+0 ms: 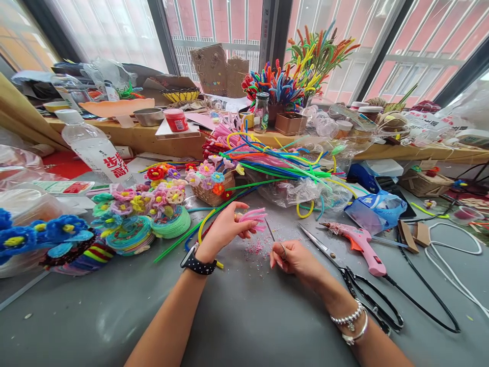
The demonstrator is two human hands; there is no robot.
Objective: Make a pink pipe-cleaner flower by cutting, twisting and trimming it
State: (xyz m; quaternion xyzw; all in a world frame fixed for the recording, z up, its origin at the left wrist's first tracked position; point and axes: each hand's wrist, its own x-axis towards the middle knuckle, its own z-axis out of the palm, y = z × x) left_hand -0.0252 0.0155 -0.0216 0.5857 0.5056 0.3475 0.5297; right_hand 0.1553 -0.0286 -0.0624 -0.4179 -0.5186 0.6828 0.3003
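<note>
My left hand, with a black watch on its wrist, is closed on a small bunch of pink pipe cleaners whose loose ends point right. My right hand is wrapped round a pair of small scissors; a finger is through the handle loop and the thin blades point up beside the pink ends. Whether the blades touch the bunch I cannot tell. Pink fluff clippings lie scattered on the grey table below both hands.
Large black-handled scissors and a pink glue gun with its cable lie to the right. Pipe-cleaner flower pots and a water bottle stand left. A heap of long pipe cleaners lies behind my hands, before a cluttered ledge.
</note>
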